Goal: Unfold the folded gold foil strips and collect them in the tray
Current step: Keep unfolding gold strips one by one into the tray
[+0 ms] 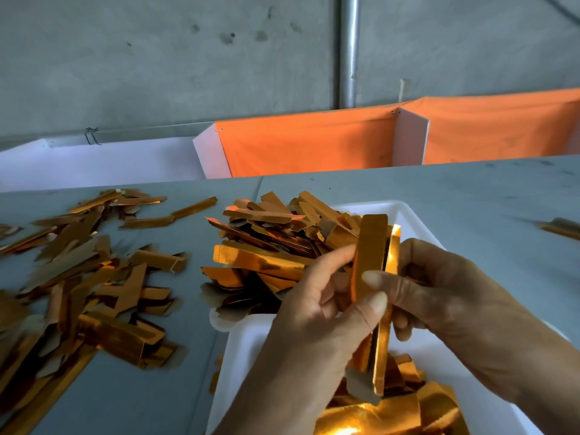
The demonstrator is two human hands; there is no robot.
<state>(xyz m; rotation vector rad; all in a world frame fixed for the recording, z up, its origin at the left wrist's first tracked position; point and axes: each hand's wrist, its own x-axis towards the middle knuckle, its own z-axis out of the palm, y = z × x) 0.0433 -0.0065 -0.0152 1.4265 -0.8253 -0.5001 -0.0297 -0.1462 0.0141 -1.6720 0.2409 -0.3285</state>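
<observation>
Holding one gold foil strip [372, 255] upright over the white tray [405, 211], both hands on it. Left hand [317, 309] has fingers curled round the strip's left edge, thumb pressed on its front face. Right hand [445, 296] pinches the right edge, thumb on front, fingers curled behind. Strip is partly folded lengthwise, with one flap standing out toward the right hand.

Tray sits on a grey table [470, 189], near corner toward the camera. A heap of strips [266, 246] fills its far-left end and spills over the rim; more shiny strips [392, 412] lie at its near end, under the hands.

Loose pile of folded strips [88, 277] is spread across the table's left half, blurred. One stray strip [560, 229] lies at the far right edge.

Behind the table: orange cloth panels [307, 142] split by white dividers [411, 136], a white bin section [103, 164] to the left. Bare concrete wall [157, 58] beyond, with a vertical metal pipe [349, 51].
</observation>
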